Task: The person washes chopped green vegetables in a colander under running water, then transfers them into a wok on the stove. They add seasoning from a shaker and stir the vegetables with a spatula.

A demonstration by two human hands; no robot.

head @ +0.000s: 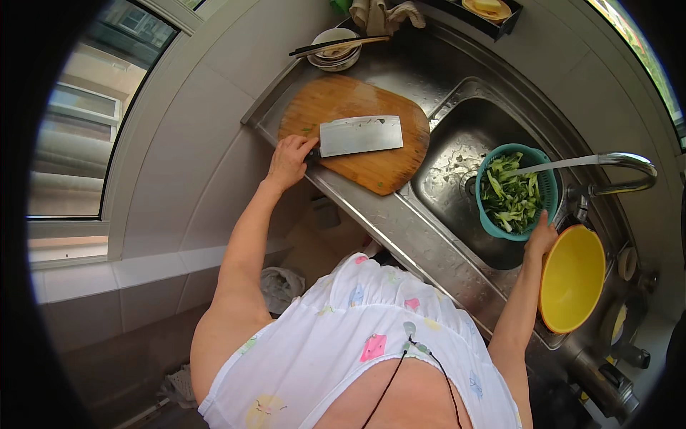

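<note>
My left hand (pixel 289 160) is at the handle of a cleaver (pixel 360 136), whose broad blade lies over the wooden cutting board (pixel 353 102); small green bits cling to board and blade. With my right hand (pixel 541 238) I grip the lower rim of a teal plastic colander (pixel 549 187) over the sink basin. Chopped leafy greens (pixel 512 195) fill it, and water (pixel 557 164) runs onto them from the chrome faucet (pixel 629 160).
A yellow bowl (pixel 572 279) stands tilted right of the sink (pixel 455 128). Stacked bowls (pixel 335 56) with chopsticks (pixel 343 46) across them sit behind the board, near draped cloths (pixel 375 16). A metal vessel (pixel 600 375) stands at the lower right.
</note>
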